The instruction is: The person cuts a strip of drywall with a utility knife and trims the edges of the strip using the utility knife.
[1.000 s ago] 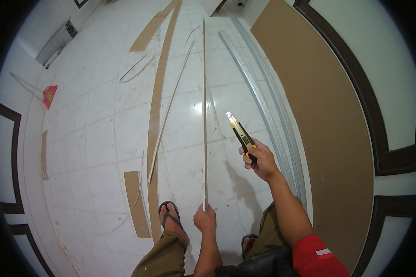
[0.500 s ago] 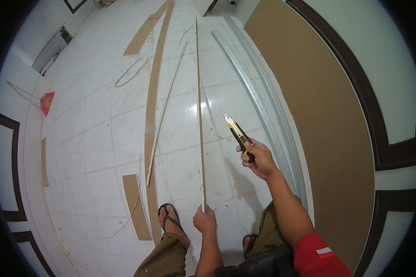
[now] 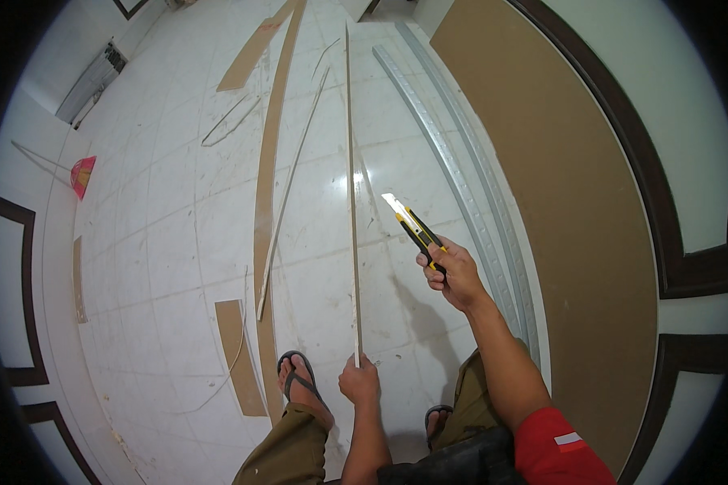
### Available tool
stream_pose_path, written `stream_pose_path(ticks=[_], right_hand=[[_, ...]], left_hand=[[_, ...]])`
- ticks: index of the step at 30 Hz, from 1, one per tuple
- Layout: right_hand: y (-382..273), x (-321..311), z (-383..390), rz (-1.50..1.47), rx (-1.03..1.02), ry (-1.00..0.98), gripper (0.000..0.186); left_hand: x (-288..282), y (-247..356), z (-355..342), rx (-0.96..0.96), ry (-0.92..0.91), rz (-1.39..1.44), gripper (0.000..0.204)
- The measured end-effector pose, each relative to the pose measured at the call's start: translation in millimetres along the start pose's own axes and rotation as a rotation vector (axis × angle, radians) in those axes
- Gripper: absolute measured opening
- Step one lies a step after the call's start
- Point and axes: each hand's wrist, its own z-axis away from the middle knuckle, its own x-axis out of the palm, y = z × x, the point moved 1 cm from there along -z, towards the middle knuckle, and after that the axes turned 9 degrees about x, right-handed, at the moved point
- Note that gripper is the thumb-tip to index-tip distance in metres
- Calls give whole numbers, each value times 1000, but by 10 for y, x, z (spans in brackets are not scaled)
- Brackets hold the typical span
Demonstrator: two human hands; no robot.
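My right hand (image 3: 455, 276) is closed around a yellow and black utility knife (image 3: 416, 229), thumb along its body. Its metal blade (image 3: 391, 201) sticks out, pointing away to the upper left. Low in the middle, my left hand (image 3: 359, 381) grips the near end of a long narrow board strip (image 3: 351, 202). The strip runs straight away from me, seen nearly edge-on, and the fingers under it are partly hidden. Knife and strip are apart.
Brown board strips (image 3: 264, 202) and thin offcuts (image 3: 293, 198) lie left on the tiled floor, beside a short brown piece (image 3: 239, 356). Two metal channels (image 3: 438, 144) and a large brown board (image 3: 574, 242) lie right. A pink dustpan (image 3: 82, 176) stands far left. My sandalled feet flank the strip.
The knife's blade now shows longer beyond the body, its tip a little farther left. My left hand keeps its hold on the strip, nearly still.
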Motion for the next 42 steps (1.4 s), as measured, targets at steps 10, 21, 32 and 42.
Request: stream_pose_path(ticks=[10,21,32,42], right_hand=[[37,-53,-49,86,-10,81,35],[-101,352,-77,271,64,-296,40],[1099,-163,-395,966,172,-74,38],[1191,-205,-635,1231,67,21,46]], left_hand=[[48,-9,45,10,12,57,33],[73,-27,-49,-47,-49,40,32],[66,-134,-32,19,-33,56,34],[51,-44,-4,3,-16,62,35]])
